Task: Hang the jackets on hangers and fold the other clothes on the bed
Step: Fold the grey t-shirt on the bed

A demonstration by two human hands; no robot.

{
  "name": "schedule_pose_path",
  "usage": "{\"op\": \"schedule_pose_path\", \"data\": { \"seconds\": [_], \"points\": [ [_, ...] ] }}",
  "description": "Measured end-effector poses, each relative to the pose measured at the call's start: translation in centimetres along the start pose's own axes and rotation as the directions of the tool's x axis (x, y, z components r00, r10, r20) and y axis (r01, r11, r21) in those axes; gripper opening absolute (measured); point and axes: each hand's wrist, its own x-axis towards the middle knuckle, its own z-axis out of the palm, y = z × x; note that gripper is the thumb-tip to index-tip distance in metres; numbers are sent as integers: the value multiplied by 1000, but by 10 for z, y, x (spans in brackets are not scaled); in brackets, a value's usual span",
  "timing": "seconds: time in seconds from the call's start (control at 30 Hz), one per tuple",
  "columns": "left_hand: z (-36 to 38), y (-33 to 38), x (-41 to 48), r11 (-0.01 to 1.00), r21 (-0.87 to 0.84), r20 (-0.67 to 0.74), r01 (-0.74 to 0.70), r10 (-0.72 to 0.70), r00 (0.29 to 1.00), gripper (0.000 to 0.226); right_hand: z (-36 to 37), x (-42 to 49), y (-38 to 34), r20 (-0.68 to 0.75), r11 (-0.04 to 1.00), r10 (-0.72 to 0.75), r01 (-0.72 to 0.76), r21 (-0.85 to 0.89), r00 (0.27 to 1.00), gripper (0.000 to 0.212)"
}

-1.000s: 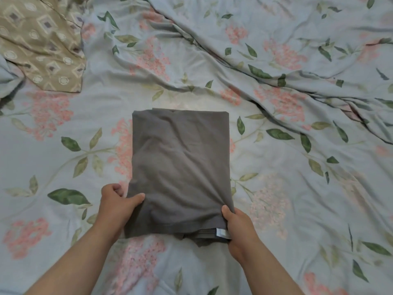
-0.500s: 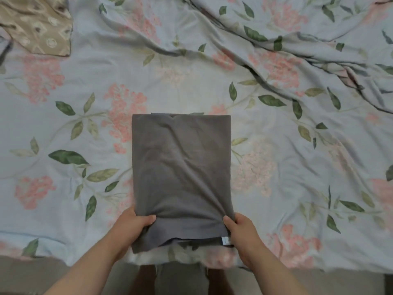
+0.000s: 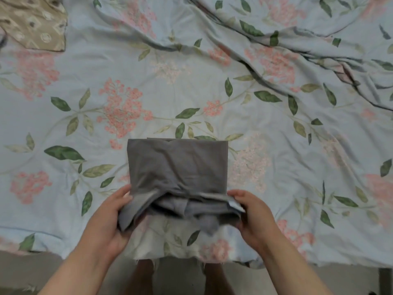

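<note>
While the folded grey garment (image 3: 177, 165) lies on the floral bedsheet (image 3: 276, 145) by its near edge, both hands lift its near end. The left hand (image 3: 106, 218) and right hand (image 3: 255, 216) each grip a corner, fingers curled round the cloth.

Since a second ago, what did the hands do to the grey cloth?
The left hand and right hand, still gripping the corners, lifted the near edge of the grey cloth off the bed; its layers gape. Its far end stays flat; the tan cloth hasn't moved.
</note>
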Motion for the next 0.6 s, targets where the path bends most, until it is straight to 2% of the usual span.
{"op": "schedule_pose_path", "data": {
  "seconds": [0.07, 0.13, 0.2, 0.27, 0.3, 0.33, 0.37, 0.4, 0.43, 0.47, 0.5, 0.53, 0.6],
  "points": [
    [19, 23, 16, 984, -167, 26, 62, -58, 998, 19, 17, 13, -26, 98, 987, 15, -30, 155, 995, 27],
    [36, 41, 33, 961, -267, 55, 73, -61, 997, 17, 32, 28, -47, 172, 974, 21, -59, 220, 985, 28],
    [49, 52, 49, 943, -327, 83, 67, -42, 996, 31, 43, 42, -57, 176, 961, 34, -80, 265, 984, 31],
    [59, 56, 62, 969, -247, 62, -26, 42, 997, 42, 52, 54, -61, 132, 954, 40, -77, 290, 990, 33],
    [61, 54, 66, 981, -147, 31, -127, 133, 991, 45, 57, 59, -60, 93, 961, 22, -46, 272, 995, 33],
    [60, 51, 68, 967, 18, -11, -253, 253, 967, 53, 60, 62, -59, 25, 977, -25, 19, 213, 999, 35],
    [56, 47, 70, 897, 242, -53, -371, 394, 918, 59, 61, 67, -55, -68, 990, -101, 107, 97, 993, 36],
    [49, 41, 72, 781, 467, -70, -415, 500, 863, 65, 61, 69, -49, -166, 978, -199, 184, -101, 966, 40],
    [42, 34, 73, 681, 615, -70, -399, 551, 832, 71, 59, 72, -43, -231, 910, -312, 220, -351, 922, 45],
    [35, 28, 75, 654, 670, -68, -351, 524, 849, 76, 58, 73, -37, -235, 815, -394, 220, -537, 888, 49],
    [30, 23, 76, 705, 638, -59, -310, 446, 893, 71, 57, 74, -31, -202, 754, -426, 223, -618, 882, 51],
    [26, 19, 78, 768, 582, -36, -268, 353, 935, 58, 57, 74, -26, -164, 757, -413, 237, -609, 896, 50],
    [23, 15, 83, 833, 508, 40, -220, 232, 972, 34, 58, 75, -24, -133, 830, -340, 231, -508, 931, 47]
  ]
}}
